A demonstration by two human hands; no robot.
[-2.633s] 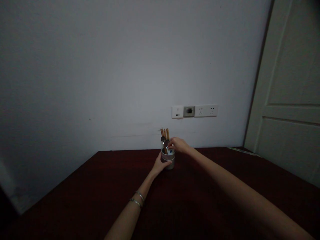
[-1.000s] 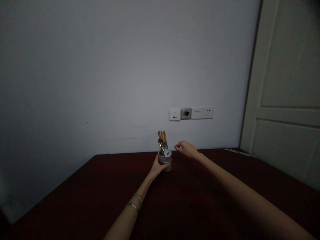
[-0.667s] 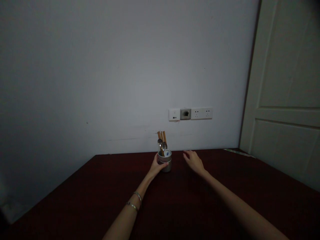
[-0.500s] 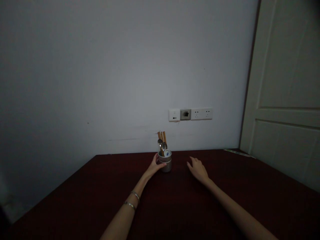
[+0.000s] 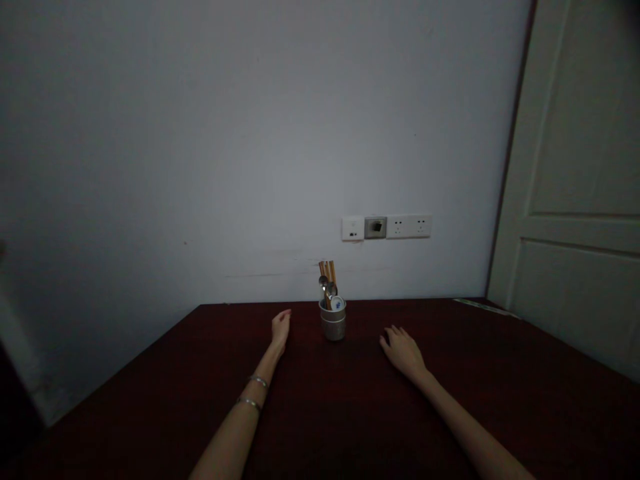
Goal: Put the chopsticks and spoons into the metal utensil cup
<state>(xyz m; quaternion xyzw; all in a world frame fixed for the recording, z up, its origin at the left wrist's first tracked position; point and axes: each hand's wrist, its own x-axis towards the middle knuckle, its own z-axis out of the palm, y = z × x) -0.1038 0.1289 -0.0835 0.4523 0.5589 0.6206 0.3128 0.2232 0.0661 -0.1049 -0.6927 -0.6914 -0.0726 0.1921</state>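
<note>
Near the table's far side a grey utensil holder [image 5: 333, 327] stands upright. Several wooden chopsticks [image 5: 327, 269] rise from it, along with two metal spoons [image 5: 324, 283] and a white piece with a blue pattern [image 5: 338, 303], likely a ceramic spoon's bowl. To the left of the holder, apart from it, is my left hand [image 5: 281, 329], turned on its side with the fingers loosely extended and nothing visible in them. My right hand [image 5: 403, 350] lies palm down to the right of the holder, fingers spread, holding nothing.
The dark red table [image 5: 330, 420] meets a pale wall [image 5: 270, 167] with switches and sockets [image 5: 386, 227]. A pale door [image 5: 580, 167] is on the right. A flat narrow strip [image 5: 486, 308] lies by the table's far right edge.
My right hand has drawn away from the utensils and come down onto the table at the right. My left hand has let go of the holder and moved left.
</note>
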